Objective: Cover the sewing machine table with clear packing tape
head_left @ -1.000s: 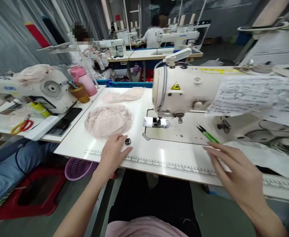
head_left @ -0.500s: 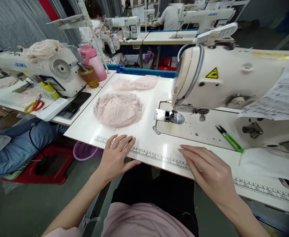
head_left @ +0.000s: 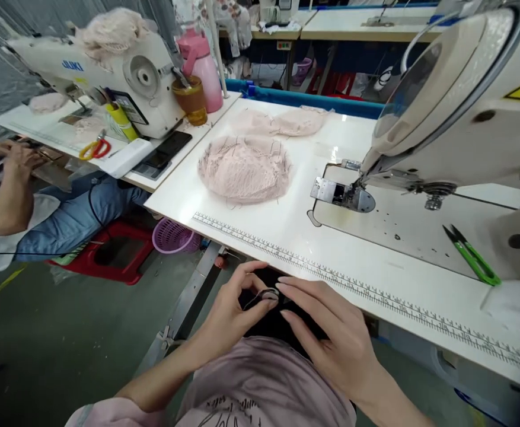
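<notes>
My left hand (head_left: 230,317) and my right hand (head_left: 326,332) meet below the table's front edge, over my lap. The left fingers pinch a small round metal bobbin (head_left: 269,294). The right fingertips touch the same bobbin from the other side, fingers mostly stretched out. A thin thread seems to trail from it. On the white table (head_left: 286,237) above lie a heap of pink lace pieces (head_left: 244,169) and a white sewing machine (head_left: 459,112) with its needle plate (head_left: 342,194).
Green thread snips (head_left: 473,255) lie on the machine bed at right. More pink lace (head_left: 281,121) lies further back. To the left are another sewing machine (head_left: 108,71), a pink bottle (head_left: 201,65), scissors (head_left: 94,148), a phone (head_left: 164,151), a co-worker's arm (head_left: 6,190) and a purple basket (head_left: 173,237).
Both hands left the tabletop and came down together in front of my lap; the left hand picked up the small metal bobbin. The view dropped and moved closer to the table.
</notes>
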Demonstrator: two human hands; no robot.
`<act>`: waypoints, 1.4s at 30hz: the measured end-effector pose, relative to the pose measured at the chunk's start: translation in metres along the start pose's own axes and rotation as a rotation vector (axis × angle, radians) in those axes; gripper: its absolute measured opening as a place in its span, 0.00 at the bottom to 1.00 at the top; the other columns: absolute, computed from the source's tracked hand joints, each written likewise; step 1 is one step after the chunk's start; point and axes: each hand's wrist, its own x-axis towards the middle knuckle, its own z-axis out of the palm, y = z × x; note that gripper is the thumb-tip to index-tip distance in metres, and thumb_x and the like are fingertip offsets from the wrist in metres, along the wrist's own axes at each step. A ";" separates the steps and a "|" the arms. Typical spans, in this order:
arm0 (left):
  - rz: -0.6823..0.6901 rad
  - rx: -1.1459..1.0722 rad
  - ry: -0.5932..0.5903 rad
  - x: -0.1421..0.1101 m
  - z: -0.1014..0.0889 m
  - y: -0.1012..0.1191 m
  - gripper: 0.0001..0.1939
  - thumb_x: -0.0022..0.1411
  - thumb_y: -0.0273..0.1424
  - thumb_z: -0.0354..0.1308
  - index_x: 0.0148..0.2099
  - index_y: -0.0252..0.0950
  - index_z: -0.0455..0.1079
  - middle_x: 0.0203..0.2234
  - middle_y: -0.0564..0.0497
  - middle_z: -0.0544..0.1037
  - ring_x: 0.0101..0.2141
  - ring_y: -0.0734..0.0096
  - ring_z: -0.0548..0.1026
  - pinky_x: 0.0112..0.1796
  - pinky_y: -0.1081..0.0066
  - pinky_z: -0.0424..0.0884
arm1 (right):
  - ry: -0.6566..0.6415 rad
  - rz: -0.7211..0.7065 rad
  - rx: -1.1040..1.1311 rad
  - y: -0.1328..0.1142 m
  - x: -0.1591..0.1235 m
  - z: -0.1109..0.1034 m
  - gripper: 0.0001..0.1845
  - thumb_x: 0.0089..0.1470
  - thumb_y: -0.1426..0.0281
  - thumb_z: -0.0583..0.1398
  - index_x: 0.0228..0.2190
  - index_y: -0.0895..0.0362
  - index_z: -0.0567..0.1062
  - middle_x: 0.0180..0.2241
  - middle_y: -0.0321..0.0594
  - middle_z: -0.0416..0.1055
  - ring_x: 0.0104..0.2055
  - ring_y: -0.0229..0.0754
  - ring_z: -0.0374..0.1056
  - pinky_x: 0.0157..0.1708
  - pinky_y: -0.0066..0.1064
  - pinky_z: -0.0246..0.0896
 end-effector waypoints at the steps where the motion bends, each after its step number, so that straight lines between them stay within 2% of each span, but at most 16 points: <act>1: -0.086 -0.076 -0.035 -0.003 0.003 0.002 0.24 0.67 0.36 0.58 0.63 0.45 0.59 0.32 0.54 0.75 0.37 0.71 0.75 0.41 0.72 0.69 | -0.033 0.040 0.027 -0.002 0.000 0.002 0.18 0.61 0.77 0.60 0.52 0.54 0.73 0.47 0.47 0.75 0.46 0.45 0.74 0.41 0.35 0.73; 3: -0.139 -0.075 -0.062 -0.007 0.008 0.000 0.26 0.66 0.36 0.58 0.63 0.44 0.57 0.33 0.54 0.74 0.38 0.71 0.74 0.43 0.72 0.68 | -0.120 0.138 0.039 -0.004 0.000 0.005 0.15 0.63 0.74 0.59 0.50 0.53 0.74 0.45 0.46 0.75 0.44 0.44 0.73 0.36 0.33 0.73; 6: -0.096 0.110 -0.097 -0.009 0.014 -0.006 0.31 0.65 0.34 0.57 0.68 0.43 0.53 0.35 0.53 0.75 0.39 0.69 0.74 0.43 0.70 0.67 | -0.247 0.283 0.102 0.000 -0.001 0.006 0.10 0.63 0.73 0.59 0.45 0.54 0.77 0.42 0.44 0.74 0.39 0.41 0.72 0.31 0.30 0.69; 8: -0.071 0.172 -0.115 -0.009 0.016 -0.008 0.33 0.66 0.35 0.56 0.69 0.42 0.50 0.34 0.53 0.76 0.38 0.69 0.74 0.41 0.71 0.66 | -0.250 0.354 0.215 0.003 -0.001 0.006 0.07 0.62 0.73 0.60 0.39 0.55 0.79 0.38 0.41 0.74 0.36 0.39 0.71 0.30 0.29 0.66; 11: -0.108 0.127 -0.134 -0.009 0.017 -0.007 0.34 0.65 0.37 0.58 0.69 0.42 0.51 0.32 0.55 0.75 0.36 0.71 0.74 0.39 0.72 0.66 | -0.193 0.482 0.395 0.005 0.000 0.006 0.06 0.61 0.71 0.63 0.31 0.55 0.80 0.34 0.39 0.74 0.33 0.37 0.69 0.28 0.27 0.63; 14: -0.152 0.057 -0.150 -0.009 0.016 -0.004 0.33 0.63 0.35 0.61 0.67 0.42 0.54 0.32 0.56 0.75 0.38 0.72 0.74 0.43 0.72 0.67 | -0.169 0.708 0.681 0.008 -0.001 0.007 0.08 0.61 0.65 0.63 0.32 0.56 0.77 0.30 0.38 0.74 0.27 0.34 0.65 0.24 0.25 0.59; 17: -0.150 0.001 -0.149 -0.011 0.014 -0.004 0.26 0.63 0.34 0.61 0.62 0.42 0.63 0.34 0.56 0.76 0.38 0.74 0.74 0.41 0.74 0.67 | -0.157 0.889 1.074 0.011 -0.004 0.009 0.11 0.62 0.61 0.62 0.34 0.56 0.73 0.30 0.37 0.73 0.24 0.32 0.64 0.18 0.22 0.57; 20: -0.106 -0.027 -0.140 -0.014 0.013 -0.008 0.10 0.63 0.33 0.63 0.48 0.42 0.75 0.37 0.55 0.78 0.39 0.75 0.75 0.42 0.75 0.68 | -0.104 0.955 1.296 0.013 -0.008 0.009 0.11 0.62 0.62 0.63 0.33 0.56 0.71 0.29 0.35 0.71 0.25 0.32 0.65 0.20 0.22 0.61; 23: -0.113 -0.067 -0.144 -0.016 0.014 -0.011 0.06 0.62 0.34 0.64 0.42 0.42 0.78 0.36 0.55 0.79 0.39 0.75 0.75 0.42 0.75 0.69 | -0.031 0.917 1.247 0.014 -0.011 0.003 0.09 0.63 0.63 0.62 0.34 0.55 0.72 0.25 0.31 0.67 0.24 0.31 0.63 0.23 0.23 0.63; 25: -0.158 -0.128 -0.151 -0.017 0.014 -0.011 0.06 0.61 0.34 0.66 0.41 0.41 0.79 0.35 0.55 0.80 0.38 0.75 0.75 0.40 0.76 0.69 | -0.034 0.816 1.044 0.015 -0.013 -0.003 0.08 0.64 0.63 0.61 0.35 0.54 0.74 0.24 0.31 0.66 0.24 0.32 0.63 0.26 0.25 0.64; 27: -0.207 -0.198 -0.165 -0.017 0.014 -0.010 0.06 0.59 0.32 0.67 0.40 0.40 0.79 0.35 0.54 0.80 0.38 0.75 0.76 0.41 0.76 0.70 | -0.087 0.632 0.712 0.014 -0.015 -0.010 0.05 0.63 0.66 0.62 0.38 0.54 0.77 0.28 0.35 0.69 0.29 0.34 0.66 0.30 0.27 0.65; 29: -0.241 -0.247 -0.178 -0.017 0.014 -0.009 0.06 0.58 0.31 0.67 0.39 0.39 0.79 0.35 0.53 0.81 0.38 0.74 0.77 0.41 0.76 0.71 | -0.140 0.407 0.374 0.014 -0.017 -0.016 0.08 0.62 0.71 0.63 0.43 0.54 0.79 0.36 0.40 0.71 0.37 0.37 0.68 0.36 0.30 0.66; 32: -0.268 -0.279 -0.195 -0.019 0.014 -0.008 0.06 0.58 0.31 0.68 0.39 0.37 0.79 0.36 0.52 0.81 0.37 0.73 0.78 0.40 0.75 0.73 | -0.196 0.200 0.133 0.014 -0.020 -0.020 0.08 0.64 0.74 0.60 0.44 0.57 0.78 0.39 0.44 0.70 0.41 0.40 0.68 0.38 0.32 0.65; 34: -0.250 -0.308 -0.222 -0.021 0.014 -0.009 0.06 0.58 0.31 0.67 0.39 0.38 0.79 0.37 0.50 0.81 0.39 0.72 0.78 0.40 0.75 0.73 | -0.222 0.210 0.155 0.015 -0.021 -0.019 0.08 0.66 0.73 0.58 0.42 0.57 0.78 0.38 0.43 0.70 0.39 0.38 0.67 0.36 0.31 0.64; 38: -0.088 -0.373 -0.265 -0.028 0.014 -0.008 0.04 0.58 0.30 0.69 0.38 0.39 0.79 0.37 0.51 0.80 0.40 0.75 0.77 0.41 0.78 0.73 | -0.224 0.391 0.363 0.014 -0.025 -0.007 0.09 0.66 0.69 0.59 0.39 0.55 0.80 0.36 0.40 0.71 0.35 0.36 0.67 0.32 0.28 0.62; 42: -0.115 -0.435 -0.257 -0.034 0.015 -0.008 0.18 0.57 0.29 0.70 0.51 0.46 0.77 0.33 0.54 0.78 0.36 0.78 0.77 0.41 0.79 0.73 | -0.238 0.582 0.579 0.013 -0.031 0.010 0.10 0.63 0.64 0.62 0.33 0.55 0.81 0.32 0.39 0.70 0.32 0.35 0.66 0.30 0.28 0.60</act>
